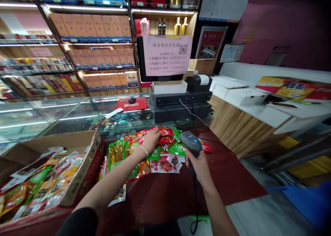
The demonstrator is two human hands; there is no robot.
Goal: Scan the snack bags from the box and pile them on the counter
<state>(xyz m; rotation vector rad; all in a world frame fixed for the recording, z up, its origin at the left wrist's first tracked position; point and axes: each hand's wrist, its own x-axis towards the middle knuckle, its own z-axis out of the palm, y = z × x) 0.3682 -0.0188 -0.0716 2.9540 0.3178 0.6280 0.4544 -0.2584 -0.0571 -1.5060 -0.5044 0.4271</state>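
My right hand grips the handle of a dark grey barcode scanner, which has a blue light on top. Its head is over the right end of a pile of snack packets in red, green and clear plastic. My left hand, with a pale band at the wrist, lies on the pile. Its fingers stretch across a red packet; the fingertips are partly hard to make out. Nearer to me, a white and red packet lies flat on the dark red counter.
An open cardboard box with many packets stands at left. Behind the pile are a glass counter, a mouse on a red mat, a cash drawer and a screen bearing a pink notice. The scanner's cable hangs down.
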